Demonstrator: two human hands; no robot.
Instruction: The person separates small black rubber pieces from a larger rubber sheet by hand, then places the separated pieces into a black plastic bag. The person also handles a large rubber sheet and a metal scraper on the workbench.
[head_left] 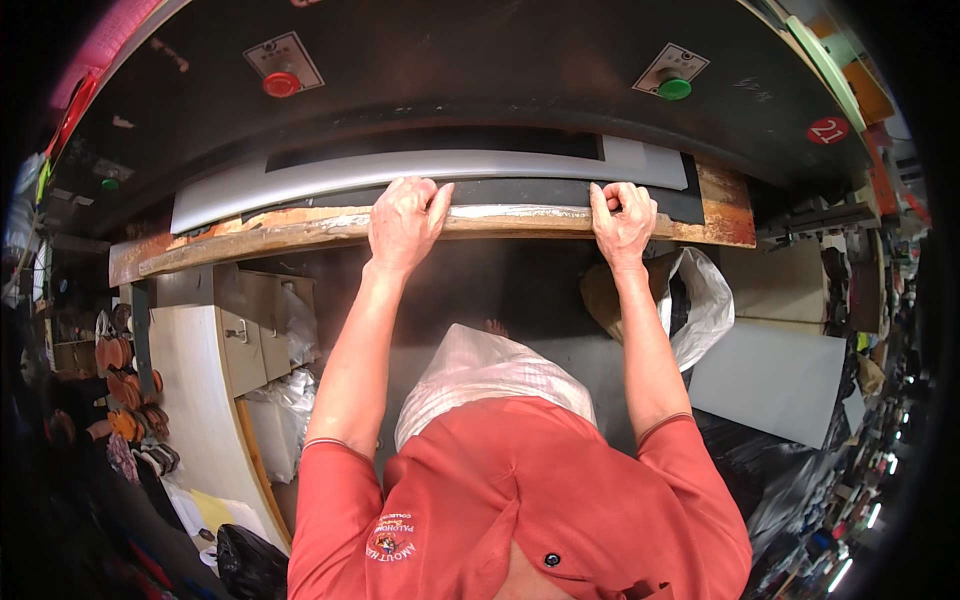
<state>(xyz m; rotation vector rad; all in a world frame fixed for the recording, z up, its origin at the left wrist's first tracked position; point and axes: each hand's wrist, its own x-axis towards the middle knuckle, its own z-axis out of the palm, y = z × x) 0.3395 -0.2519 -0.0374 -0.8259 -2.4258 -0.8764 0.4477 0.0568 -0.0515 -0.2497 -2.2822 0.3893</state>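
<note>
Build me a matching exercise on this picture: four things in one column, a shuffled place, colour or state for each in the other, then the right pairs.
Things:
1. Left hand
2. Round red button
3. Shirt
4. Long sheet

Descriptions:
A. On the black panel, left of the picture's centre
B. Silver-grey and flat
C. At the wooden board, fingers curled
D. Coral red with short sleeves

Right pairs: 1-C, 2-A, 3-D, 4-B

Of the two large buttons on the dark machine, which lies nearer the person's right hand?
The green button, at upper right beyond the right hand; the red button sits farther off, at upper left.
</note>
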